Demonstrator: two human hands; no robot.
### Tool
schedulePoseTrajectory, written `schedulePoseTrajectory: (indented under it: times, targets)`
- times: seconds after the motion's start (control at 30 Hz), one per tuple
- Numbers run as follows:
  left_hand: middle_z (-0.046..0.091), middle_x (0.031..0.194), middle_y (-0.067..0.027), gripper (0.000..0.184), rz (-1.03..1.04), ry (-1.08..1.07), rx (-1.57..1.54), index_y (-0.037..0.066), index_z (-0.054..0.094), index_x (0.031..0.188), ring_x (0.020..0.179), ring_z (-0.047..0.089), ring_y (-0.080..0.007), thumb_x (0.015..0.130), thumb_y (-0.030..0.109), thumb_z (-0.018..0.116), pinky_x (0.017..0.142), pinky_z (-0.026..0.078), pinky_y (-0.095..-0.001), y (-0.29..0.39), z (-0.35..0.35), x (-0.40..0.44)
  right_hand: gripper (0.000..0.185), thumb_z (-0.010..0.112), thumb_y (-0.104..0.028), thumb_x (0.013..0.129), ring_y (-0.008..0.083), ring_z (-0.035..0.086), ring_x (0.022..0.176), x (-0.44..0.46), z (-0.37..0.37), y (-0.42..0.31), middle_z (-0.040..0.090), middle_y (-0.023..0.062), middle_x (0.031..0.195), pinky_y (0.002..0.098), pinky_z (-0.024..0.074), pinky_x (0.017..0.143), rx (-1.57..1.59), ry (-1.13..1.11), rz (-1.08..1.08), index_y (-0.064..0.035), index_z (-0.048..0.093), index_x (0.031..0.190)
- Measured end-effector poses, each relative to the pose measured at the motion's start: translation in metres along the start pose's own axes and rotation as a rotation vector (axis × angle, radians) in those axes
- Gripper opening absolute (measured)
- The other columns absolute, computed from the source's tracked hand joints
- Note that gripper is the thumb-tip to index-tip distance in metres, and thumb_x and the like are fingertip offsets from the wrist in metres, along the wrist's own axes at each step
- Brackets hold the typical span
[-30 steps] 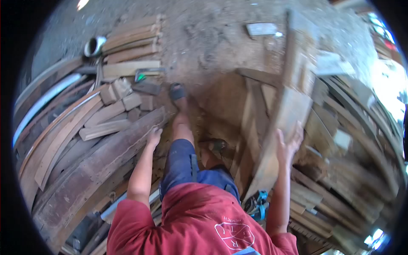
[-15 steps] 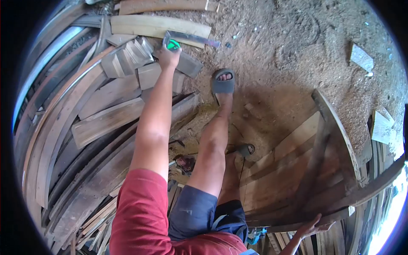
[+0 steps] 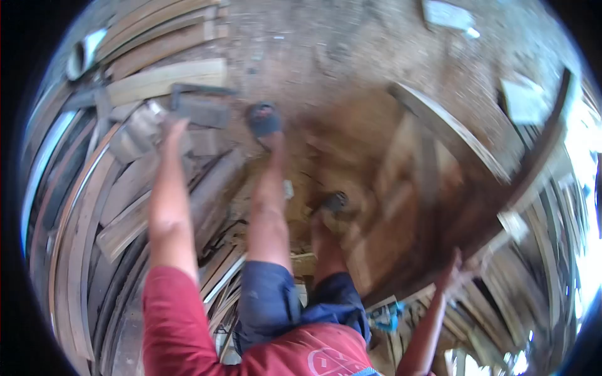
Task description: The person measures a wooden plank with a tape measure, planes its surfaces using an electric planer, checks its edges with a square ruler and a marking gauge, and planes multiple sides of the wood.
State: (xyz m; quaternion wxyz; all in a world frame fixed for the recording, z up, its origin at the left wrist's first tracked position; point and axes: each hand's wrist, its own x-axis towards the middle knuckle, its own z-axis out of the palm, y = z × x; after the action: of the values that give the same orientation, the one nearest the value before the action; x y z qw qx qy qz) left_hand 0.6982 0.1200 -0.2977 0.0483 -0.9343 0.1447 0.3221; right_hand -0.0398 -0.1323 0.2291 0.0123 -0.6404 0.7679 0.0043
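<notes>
My left hand (image 3: pixel 174 127) reaches out over a pile of wood pieces on the left. It is smeared by motion, so whether its fingers hold anything cannot be made out. Just beyond it lies a dark, narrow L-shaped piece (image 3: pixel 204 89), close to a pale plank (image 3: pixel 168 80). Shiny, light-coloured pieces (image 3: pixel 135 135) sit to the left of the fingers. My right hand (image 3: pixel 461 274) is at the lower right, blurred, its fingers apart and nothing visible in them. It is beside the near edge of a large wooden panel structure (image 3: pixel 433 188); contact cannot be told.
Long boards (image 3: pixel 81 250) are stacked along the left, and more timber (image 3: pixel 501 282) lies at the right. My sandalled feet (image 3: pixel 264 120) stand on dusty ground (image 3: pixel 326 56). Pale offcuts (image 3: pixel 448 15) lie at the far right. A turquoise object (image 3: pixel 387 318) is beside my shorts.
The view has swung, shifting the scene left. The bright green item at my left hand earlier no longer shows. My right arm reaches further into view.
</notes>
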Motion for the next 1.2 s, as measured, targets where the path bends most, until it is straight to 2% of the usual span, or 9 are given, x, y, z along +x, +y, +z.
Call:
schedulePoseTrajectory:
  times: [0.03, 0.1, 0.23, 0.33, 0.5, 0.63, 0.73, 0.93, 1.2]
  targets:
    - [0.069, 0.136, -0.0260, 0.075, 0.147, -0.060, -0.159, -0.003, 0.059, 0.144, 0.129, 0.065, -0.0366, 0.086, 0.036, 0.085, 0.111, 0.050, -0.0464, -0.033, 0.012, -0.002, 0.100, 0.082, -0.033, 0.094, 0.0413, 0.027, 0.159, 0.000, -0.001, 0.002, 0.031, 0.0258, 0.170, 0.0535, 0.0226, 0.130, 0.018, 0.005, -0.020, -0.0012, 0.025, 0.168]
    - [0.068, 0.098, -0.0024, 0.031, -0.004, -0.577, -0.469, 0.001, 0.066, 0.116, 0.095, 0.063, -0.0138, 0.100, 0.025, 0.074, 0.088, 0.051, -0.0381, 0.030, -0.048, -0.094, 0.089, 0.082, -0.033, 0.091, 0.0410, 0.026, 0.160, -0.001, -0.011, 0.003, 0.033, 0.0244, 0.170, 0.0525, 0.0174, 0.132, 0.115, -0.002, 0.028, -0.0026, 0.039, 0.163]
    - [0.069, 0.106, -0.0030, 0.028, 0.311, -0.450, -0.512, 0.007, 0.066, 0.121, 0.099, 0.064, -0.0136, 0.103, 0.028, 0.071, 0.093, 0.051, -0.0335, 0.145, -0.113, -0.311, 0.086, 0.085, -0.027, 0.084, 0.0413, 0.034, 0.157, -0.004, -0.060, -0.045, 0.045, 0.0228, 0.162, 0.0539, 0.0260, 0.128, -0.053, -0.011, -0.245, -0.0074, 0.048, 0.160]
    - [0.071, 0.117, -0.0019, 0.035, 0.609, -0.883, -0.622, 0.011, 0.066, 0.128, 0.113, 0.065, -0.0134, 0.097, 0.023, 0.076, 0.103, 0.050, -0.0310, 0.249, -0.179, -0.485, 0.090, 0.090, -0.024, 0.079, 0.0415, 0.040, 0.153, -0.023, -0.076, -0.065, 0.051, 0.0201, 0.157, 0.0553, 0.0329, 0.124, 0.446, -0.327, -0.392, -0.0091, 0.051, 0.159]
    - [0.070, 0.121, -0.0051, 0.041, 0.584, -1.411, -0.920, 0.005, 0.063, 0.130, 0.111, 0.066, -0.0128, 0.098, 0.024, 0.081, 0.101, 0.053, -0.0328, 0.327, -0.198, -0.691, 0.078, 0.083, -0.005, 0.084, 0.0399, 0.066, 0.130, -0.041, -0.108, -0.027, 0.066, 0.0201, 0.143, 0.0432, 0.0534, 0.112, 1.030, -0.800, -0.294, -0.0062, 0.054, 0.156]
    - [0.071, 0.127, -0.0111, 0.038, 0.460, -1.205, -0.923, 0.000, 0.062, 0.132, 0.113, 0.071, -0.0161, 0.100, 0.011, 0.078, 0.099, 0.059, -0.0314, 0.346, -0.156, -0.763, 0.065, 0.076, 0.003, 0.080, 0.0381, 0.066, 0.122, -0.031, -0.115, 0.061, 0.069, 0.0187, 0.133, 0.0457, 0.0553, 0.105, 0.653, -0.466, -0.534, -0.0060, 0.065, 0.143]
    - [0.070, 0.126, -0.0137, 0.038, 0.402, -1.214, -0.873, -0.002, 0.061, 0.132, 0.112, 0.072, -0.0170, 0.100, 0.009, 0.079, 0.099, 0.059, -0.0316, 0.355, -0.131, -0.794, 0.063, 0.079, -0.001, 0.079, 0.0378, 0.064, 0.116, -0.024, -0.111, 0.106, 0.069, 0.0174, 0.122, 0.0474, 0.0551, 0.101, 0.589, -0.538, -0.556, -0.0070, 0.067, 0.140]
    - [0.066, 0.112, -0.0042, 0.031, 0.406, -1.121, -0.969, 0.007, 0.063, 0.122, 0.102, 0.068, -0.0118, 0.097, 0.008, 0.081, 0.088, 0.060, -0.0297, 0.360, -0.099, -0.823, 0.047, 0.084, -0.039, 0.084, 0.0361, 0.064, 0.108, -0.014, -0.095, 0.140, 0.065, 0.0140, 0.106, 0.0465, 0.0555, 0.094, 0.672, -0.569, -0.623, -0.0081, 0.071, 0.117]
    - [0.068, 0.100, -0.0028, 0.020, 0.490, -0.732, -0.983, 0.005, 0.064, 0.112, 0.088, 0.067, -0.0111, 0.099, 0.009, 0.079, 0.085, 0.058, -0.0275, 0.359, -0.056, -0.817, 0.023, 0.080, -0.018, 0.083, 0.0280, 0.069, 0.100, 0.038, -0.086, 0.217, 0.072, 0.0083, 0.100, 0.0420, 0.0595, 0.093, 0.478, -0.365, -0.474, -0.0084, 0.077, 0.103]
